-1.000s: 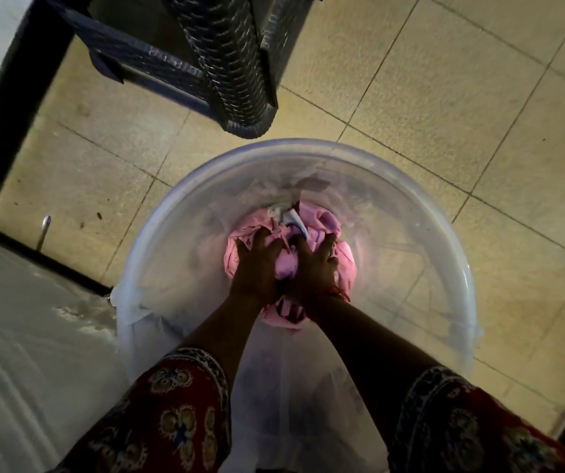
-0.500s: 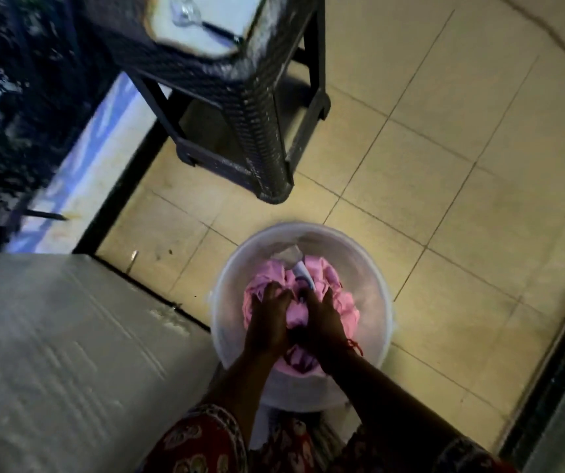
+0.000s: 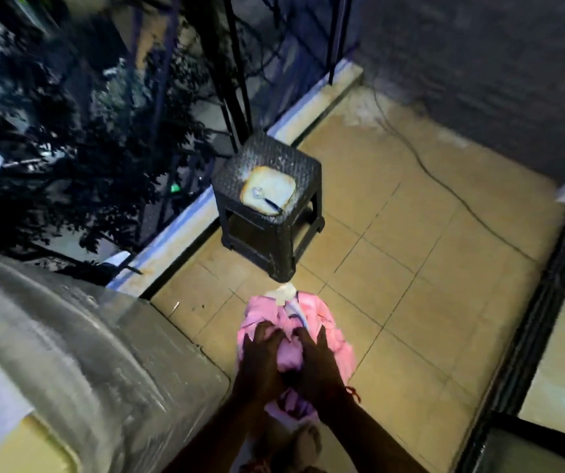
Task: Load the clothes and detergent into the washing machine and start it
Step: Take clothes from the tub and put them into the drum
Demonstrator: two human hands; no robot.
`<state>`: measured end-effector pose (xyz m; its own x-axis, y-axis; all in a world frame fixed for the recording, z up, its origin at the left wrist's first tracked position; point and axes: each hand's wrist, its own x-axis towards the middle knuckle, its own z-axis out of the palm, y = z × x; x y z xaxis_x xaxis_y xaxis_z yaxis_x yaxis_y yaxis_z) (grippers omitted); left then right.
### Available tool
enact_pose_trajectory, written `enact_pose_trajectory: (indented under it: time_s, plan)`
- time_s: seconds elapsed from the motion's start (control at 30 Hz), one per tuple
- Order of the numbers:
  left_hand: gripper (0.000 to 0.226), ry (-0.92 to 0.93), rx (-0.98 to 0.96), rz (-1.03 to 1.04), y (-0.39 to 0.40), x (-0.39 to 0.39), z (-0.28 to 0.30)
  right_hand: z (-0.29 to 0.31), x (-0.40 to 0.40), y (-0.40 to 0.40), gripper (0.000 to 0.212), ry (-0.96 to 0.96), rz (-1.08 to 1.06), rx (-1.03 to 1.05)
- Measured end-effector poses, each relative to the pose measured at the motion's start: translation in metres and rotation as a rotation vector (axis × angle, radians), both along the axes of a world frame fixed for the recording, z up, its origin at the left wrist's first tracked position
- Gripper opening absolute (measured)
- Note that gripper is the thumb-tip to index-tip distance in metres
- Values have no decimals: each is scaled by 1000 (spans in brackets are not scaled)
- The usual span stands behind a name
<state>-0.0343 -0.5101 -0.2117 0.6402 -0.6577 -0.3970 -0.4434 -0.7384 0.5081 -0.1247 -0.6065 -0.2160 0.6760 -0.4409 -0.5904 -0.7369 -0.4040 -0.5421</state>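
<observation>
A bundle of pink clothes (image 3: 325,322) with a white and blue piece on top hangs above the tiled floor, held up in both hands. My left hand (image 3: 260,360) grips its left side and my right hand (image 3: 315,363) grips its right side, fingers dug into the cloth. The washing machine (image 3: 79,356), under a clear plastic cover, stands at the lower left, just left of the bundle. On the black stool sits a square white detergent tub (image 3: 269,191) with a scoop lying on it.
A black woven plastic stool (image 3: 271,240) stands on the tiles beyond the clothes. A railing with dark foliage runs along the left. A dark door frame (image 3: 527,339) borders the right. Open tiled floor (image 3: 428,268) lies to the right of the stool.
The clothes have been lifted out of the clear basin, which is no longer in view. The view has risen and pulled back, showing the whole stool and more of the washing machine.
</observation>
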Motion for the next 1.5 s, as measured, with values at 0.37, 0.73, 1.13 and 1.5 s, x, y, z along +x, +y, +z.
enact_pose_trajectory:
  time_s: [0.37,0.73,1.13,1.5]
  plan:
    - [55,-225,-220,216,36,20,225,238,44,13,77,-289,166,-128]
    - [63,-557,-369,539,194,44,372,391,106,148,71,-657,538,-174]
    - [64,-906,-382,770,430,39,495,509,145,374,68,-989,836,-188]
    - [62,-803,-309,857,519,72,454,469,189,468,65,-879,910,-184]
